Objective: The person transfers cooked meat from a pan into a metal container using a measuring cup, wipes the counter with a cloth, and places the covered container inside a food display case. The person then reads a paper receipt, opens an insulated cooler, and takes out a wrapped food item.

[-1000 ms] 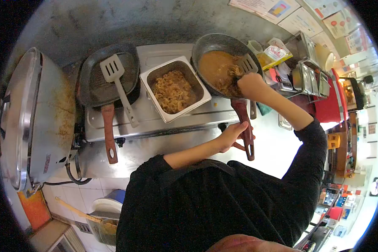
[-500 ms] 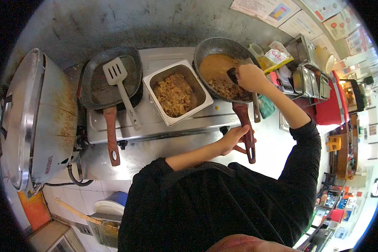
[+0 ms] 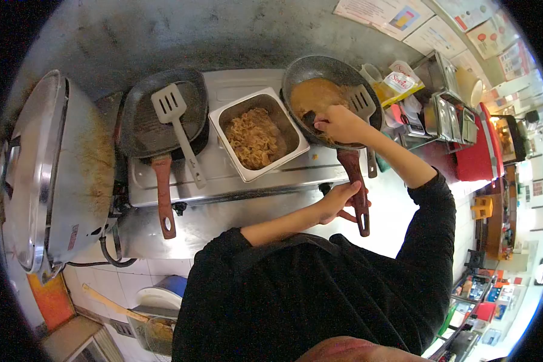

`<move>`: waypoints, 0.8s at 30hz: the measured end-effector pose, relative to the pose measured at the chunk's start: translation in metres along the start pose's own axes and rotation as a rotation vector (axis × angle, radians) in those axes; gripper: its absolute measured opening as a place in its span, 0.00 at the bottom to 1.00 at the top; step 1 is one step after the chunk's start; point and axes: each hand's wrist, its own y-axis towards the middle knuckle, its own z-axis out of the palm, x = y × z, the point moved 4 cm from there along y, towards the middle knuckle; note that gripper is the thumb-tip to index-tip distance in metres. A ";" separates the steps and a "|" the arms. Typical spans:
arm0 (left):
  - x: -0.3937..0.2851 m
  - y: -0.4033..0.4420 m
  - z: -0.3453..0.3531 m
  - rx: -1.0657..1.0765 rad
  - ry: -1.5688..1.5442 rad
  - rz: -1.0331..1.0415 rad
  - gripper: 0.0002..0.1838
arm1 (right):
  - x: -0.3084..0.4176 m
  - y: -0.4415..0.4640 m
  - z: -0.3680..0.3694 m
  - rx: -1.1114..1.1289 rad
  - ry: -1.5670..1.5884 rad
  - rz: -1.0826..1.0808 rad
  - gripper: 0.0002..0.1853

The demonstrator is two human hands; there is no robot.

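Observation:
My left hand (image 3: pixel 340 203) is closed around the dark red handle (image 3: pixel 355 192) of the round pan on the right. Brown sauce (image 3: pixel 317 95) lies in this speckled pan (image 3: pixel 306 65), with a grey slotted spatula (image 3: pixel 361 102) resting at its right side. Over the pan's lower part, my right hand (image 3: pixel 339 125) pinches a small dark tool (image 3: pixel 309 117) whose tip is in the food; its full shape is hidden. Just left of the pan, a steel container (image 3: pixel 296 146) holds cooked shredded food (image 3: pixel 251 137).
A square pan (image 3: pixel 133 134) bears another slotted spatula (image 3: pixel 171 106) on the stove's left. Beyond it stands a large steel cooker (image 3: pixel 81 157). A yellow-and-white packet (image 3: pixel 400 82), a cup (image 3: pixel 371 73) and steel containers (image 3: pixel 445 117) are right of the round pan.
My right hand has moved from the pan's right side down and left across it, with the dark tool. My left hand stays on the handle. The view has shifted slightly.

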 end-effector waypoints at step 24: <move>0.000 -0.001 0.002 0.013 -0.005 0.004 0.29 | -0.004 -0.006 -0.017 -0.038 0.509 0.130 0.12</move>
